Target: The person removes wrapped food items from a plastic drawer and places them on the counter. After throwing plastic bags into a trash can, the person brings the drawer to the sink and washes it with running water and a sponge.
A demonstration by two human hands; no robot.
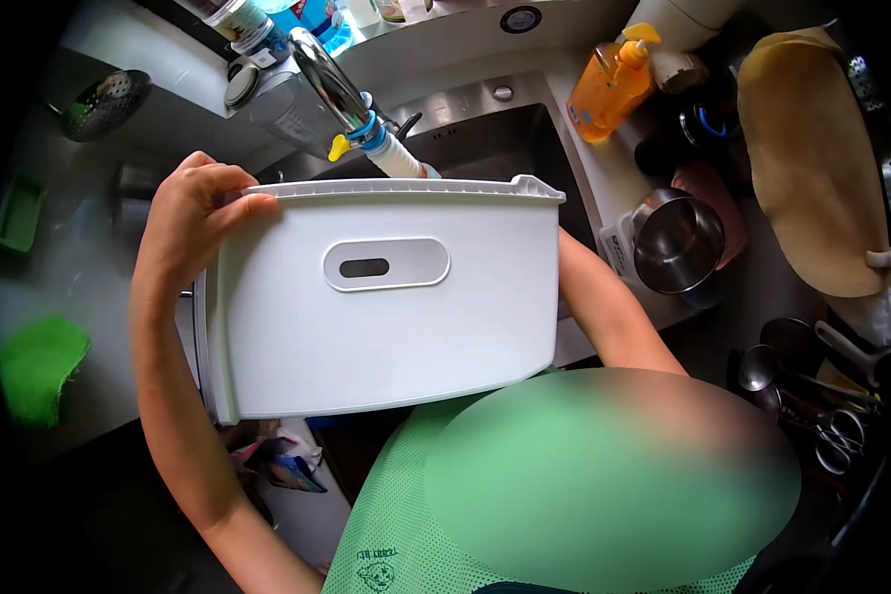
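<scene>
A large white plastic drawer (396, 342), which looks like one from a fridge, is tilted in front of me over the sink's near edge. Its side wall faces me, with an oval recess and a dark slot. My left hand (203, 203) is closed on the drawer's top left corner, thumb on the near face. My right forearm (609, 302) passes behind the drawer's right end; the hand itself is hidden there. Just beyond the rim, the chrome tap (332, 89) with a white ribbed hose extension (396, 158) points into the steel sink (515, 139).
An orange pump bottle (604, 94) stands right of the sink, near a steel pot (678, 243). Scissors (840, 441) and ladles lie at far right. Left are a green cloth (42, 366), a skimmer (109, 102) and a clear jug (292, 114) beside the tap.
</scene>
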